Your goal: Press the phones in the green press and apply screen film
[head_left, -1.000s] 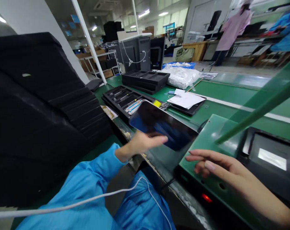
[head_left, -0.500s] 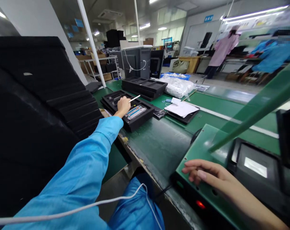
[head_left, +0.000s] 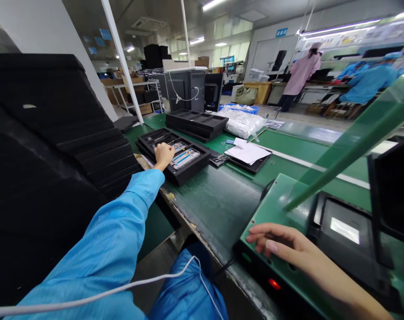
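Note:
My left hand reaches out to a black compartment tray on the green belt. Its fingers are curled down on the near edge of a flat panel that lies in the tray with its blue and white back up. My right hand rests flat on the green plate of a test fixture at the near right, fingers stretched out and holding nothing. Beside that hand the fixture has a dark nest with a small lit window.
A tall stack of black foam trays fills the left. Further along the belt lie more black trays, a heap of plastic bags and papers on a dark slab. A green tilted lid rises at right. People work at the back.
A second ago my left hand held a dark panel near the fixture. It carried the panel left to the black tray and now rests on it there. My right hand stayed put.

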### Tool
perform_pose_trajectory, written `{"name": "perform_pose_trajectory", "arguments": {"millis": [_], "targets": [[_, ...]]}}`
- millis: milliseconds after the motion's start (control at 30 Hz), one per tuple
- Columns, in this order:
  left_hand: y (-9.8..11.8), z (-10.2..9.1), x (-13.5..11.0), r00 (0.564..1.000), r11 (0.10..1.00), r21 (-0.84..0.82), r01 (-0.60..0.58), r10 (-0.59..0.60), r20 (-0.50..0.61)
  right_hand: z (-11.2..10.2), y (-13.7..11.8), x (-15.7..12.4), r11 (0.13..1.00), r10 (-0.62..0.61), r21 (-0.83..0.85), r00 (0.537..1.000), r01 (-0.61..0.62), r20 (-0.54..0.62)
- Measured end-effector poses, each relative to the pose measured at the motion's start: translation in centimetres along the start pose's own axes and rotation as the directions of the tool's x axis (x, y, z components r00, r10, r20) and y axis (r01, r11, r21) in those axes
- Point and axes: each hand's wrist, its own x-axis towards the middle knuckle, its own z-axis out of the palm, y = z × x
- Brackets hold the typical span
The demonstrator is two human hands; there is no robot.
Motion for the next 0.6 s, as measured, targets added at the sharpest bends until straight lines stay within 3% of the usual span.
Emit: {"name": "perform_pose_trajectory", "arguments": {"millis": [100,167,233,300,367,433,533,600], "targets": [[2.0,-1.1,-1.9,0.989,0.989,-0.036,-0.142,0.141,-0.033,0.0,-0.3,0.1,0.999,-0.03,-0.031,0.999,0.031,0.022],[4.5,-1.3,-4.1,0.954,0.951,-0.076,-0.299,0.3,0.0,0.0,-0.5,0.5,0.998,-0.038,-0.054,0.999,0.04,0.029],[7.7,-1.1,-7.0,0.876,0.872,-0.143,-0.467,0.479,0.058,0.1,-0.7,0.9,0.994,-0.054,-0.099,0.999,0.054,0.0],[11.2,-0.5,-10.2,0.769,0.769,-0.225,-0.598,0.63,0.109,0.6,-1.0,0.6,0.968,-0.138,-0.224,0.985,0.112,-0.105],[14.5,0.3,-13.3,0.68,0.683,-0.301,-0.666,0.721,0.134,1.2,-0.8,-1.1,0.882,-0.334,-0.422,0.909,0.208,-0.251],[16.8,1.3,-15.8,0.626,0.628,-0.368,-0.685,0.767,0.143,2.2,0.4,-4.7,0.732,-0.577,-0.625,0.734,0.271,-0.358],[18.2,3.4,-17.9,0.604,0.61,-0.443,-0.657,0.778,0.175,4.4,4.1,-12.0,0.594,-0.784,-0.778,0.367,0.207,-0.501],[18.5,5.1,-18.0,0.6,0.622,-0.469,-0.627,0.77,0.219,5.9,7.3,-16.5,0.737,-0.674,-0.673,-0.02,0.059,-0.739]]}}
